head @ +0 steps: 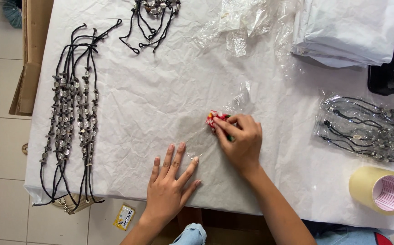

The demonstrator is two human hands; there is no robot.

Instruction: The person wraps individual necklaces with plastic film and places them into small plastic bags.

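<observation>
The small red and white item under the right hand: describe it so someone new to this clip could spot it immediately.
Start at the white paper-covered table and find the two hands near its front edge. The right hand pinches a small red, white and green beaded piece at the mouth of a clear plastic bag, which the left hand presses flat. It is the only brightly coloured thing; the neighbouring necklaces are black and silver.

Bright, even daylight over the crumpled white table cover (151,100), with soft short shadows, mild glare on far clear plastic bags (242,20), sharp focus throughout.
</observation>
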